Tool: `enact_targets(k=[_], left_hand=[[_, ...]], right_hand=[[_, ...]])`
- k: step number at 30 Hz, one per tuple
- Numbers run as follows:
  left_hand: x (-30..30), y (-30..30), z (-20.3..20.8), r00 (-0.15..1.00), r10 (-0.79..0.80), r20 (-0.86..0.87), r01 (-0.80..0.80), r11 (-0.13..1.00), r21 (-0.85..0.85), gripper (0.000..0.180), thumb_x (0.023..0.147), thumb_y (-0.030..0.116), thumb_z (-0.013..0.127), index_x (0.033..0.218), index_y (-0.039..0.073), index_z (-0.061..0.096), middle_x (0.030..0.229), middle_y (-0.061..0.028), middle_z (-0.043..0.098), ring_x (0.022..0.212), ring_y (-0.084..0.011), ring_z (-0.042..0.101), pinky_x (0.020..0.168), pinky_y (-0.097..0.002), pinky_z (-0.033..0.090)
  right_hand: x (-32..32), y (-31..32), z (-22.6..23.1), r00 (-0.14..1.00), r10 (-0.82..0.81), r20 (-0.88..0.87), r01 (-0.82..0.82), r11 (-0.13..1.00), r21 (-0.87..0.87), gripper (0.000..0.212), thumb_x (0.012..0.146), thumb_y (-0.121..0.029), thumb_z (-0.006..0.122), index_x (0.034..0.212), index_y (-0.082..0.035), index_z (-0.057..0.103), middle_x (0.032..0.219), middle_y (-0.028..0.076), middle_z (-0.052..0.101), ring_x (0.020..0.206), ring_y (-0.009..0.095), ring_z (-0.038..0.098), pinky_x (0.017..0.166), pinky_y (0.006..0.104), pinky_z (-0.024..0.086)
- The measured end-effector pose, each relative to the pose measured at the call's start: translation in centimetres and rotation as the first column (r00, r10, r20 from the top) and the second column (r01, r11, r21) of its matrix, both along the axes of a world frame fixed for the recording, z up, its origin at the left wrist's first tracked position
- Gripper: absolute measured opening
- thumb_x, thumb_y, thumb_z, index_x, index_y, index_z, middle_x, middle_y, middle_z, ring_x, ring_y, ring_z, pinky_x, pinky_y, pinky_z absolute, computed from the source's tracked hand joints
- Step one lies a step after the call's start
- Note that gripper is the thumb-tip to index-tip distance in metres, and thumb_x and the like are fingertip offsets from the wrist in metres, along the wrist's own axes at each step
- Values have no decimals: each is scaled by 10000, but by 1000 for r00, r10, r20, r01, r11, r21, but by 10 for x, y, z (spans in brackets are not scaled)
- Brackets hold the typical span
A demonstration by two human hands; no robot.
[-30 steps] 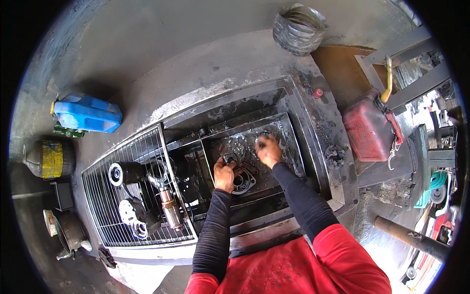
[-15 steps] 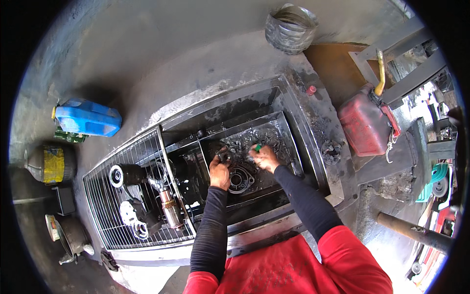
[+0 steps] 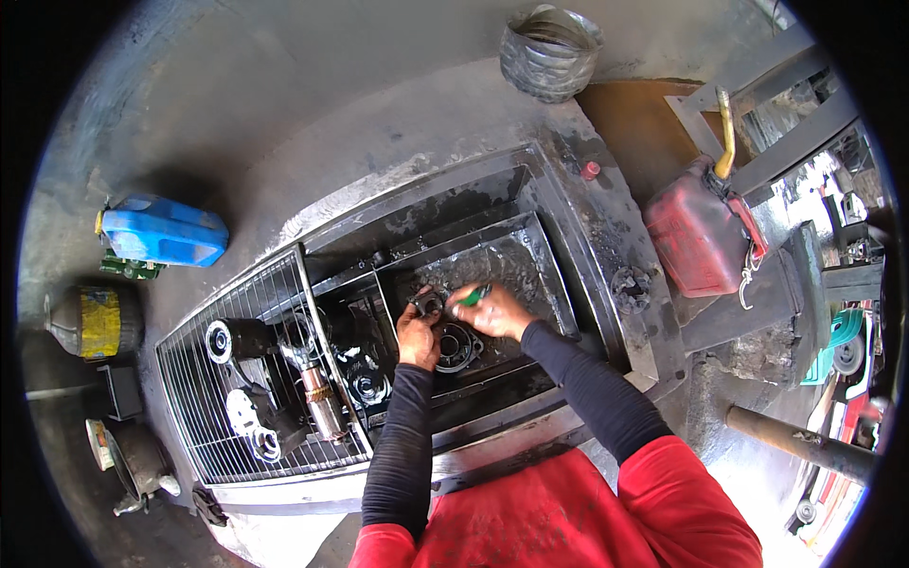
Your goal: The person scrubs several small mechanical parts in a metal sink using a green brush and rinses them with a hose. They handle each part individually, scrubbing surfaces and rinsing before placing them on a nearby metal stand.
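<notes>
Over a black metal tray (image 3: 557,275) wet with dark fluid, my left hand (image 3: 417,339) grips a small dark metal part with a round opening (image 3: 429,303). My right hand (image 3: 502,312) is closed round a green-handled tool (image 3: 472,297), held close to that part; its working end is hard to make out. Below both hands, a round metal housing (image 3: 456,350) with flanges lies in the tray. To the left, a wire rack (image 3: 204,379) carries an armature with a copper-coloured band (image 3: 320,393), a dark cylindrical housing (image 3: 237,341) and a silver end bracket (image 3: 248,417).
The tray sits inside a larger metal basin (image 3: 592,275). A red fuel can with a yellow spout (image 3: 691,232) stands at the right. A blue jug (image 3: 166,232) is at the left, and a cut plastic container (image 3: 549,57) sits at the back. A red cap (image 3: 590,170) lies on the ledge.
My right hand has moved left with the green-handled tool, up to the part in my left hand. The view has shifted slightly.
</notes>
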State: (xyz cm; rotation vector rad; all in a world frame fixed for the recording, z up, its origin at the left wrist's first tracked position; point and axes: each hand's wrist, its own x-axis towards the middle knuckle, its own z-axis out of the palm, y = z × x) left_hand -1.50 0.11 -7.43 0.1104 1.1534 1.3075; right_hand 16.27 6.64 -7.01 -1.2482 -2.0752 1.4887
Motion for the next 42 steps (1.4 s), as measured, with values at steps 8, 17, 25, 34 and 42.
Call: enact_targets(k=[8, 17, 25, 34, 42], left_hand=[[4, 3, -4, 992, 122, 8, -122, 992, -28, 383, 975, 33, 502, 1330, 160, 569, 1176, -57, 629, 1043, -241, 624, 886, -433, 545], [18, 8, 0, 789, -140, -598, 66, 987, -145, 212, 1024, 124, 515, 1216, 159, 598, 1151, -62, 660, 995, -204, 636, 865, -383, 548], [4, 11, 4, 999, 25, 38, -22, 997, -77, 252, 1054, 325, 477, 1176, 159, 623, 1120, -36, 636, 1022, -225, 624, 790, -477, 545], [10, 17, 19, 993, -64, 99, 67, 997, -25, 401, 1095, 378, 398, 1072, 73, 656, 1035, -85, 685, 955, -224, 628, 852, -375, 519], [33, 14, 40, 985, -25, 169, 5, 993, 114, 365, 1105, 306, 382, 1152, 70, 657, 998, -88, 697, 857, -190, 663, 743, -322, 535]], right_hand=[[-6, -6, -7, 972, -228, 64, 228, 974, 6, 258, 936, -257, 568, 943, -31, 692, 965, 196, 712, 804, 369, 689, 717, 456, 544], [-21, -12, -9, 989, -20, -148, 44, 986, 158, 272, 909, -337, 643, 951, -81, 727, 868, 168, 733, 782, 329, 720, 699, 380, 559], [14, 0, -43, 886, -181, 428, 144, 983, 117, 234, 868, -177, 760, 1068, -71, 699, 1026, 129, 696, 934, 313, 672, 854, 420, 540], [-29, -19, 28, 964, -172, -203, 241, 887, 394, 192, 872, -162, 659, 1006, -26, 679, 903, 149, 714, 806, 376, 696, 749, 452, 550], [-43, -34, 16, 265, -909, -322, 317, 398, -861, 172, 935, -147, 671, 1027, -11, 620, 858, 148, 687, 695, 295, 692, 663, 416, 606]])
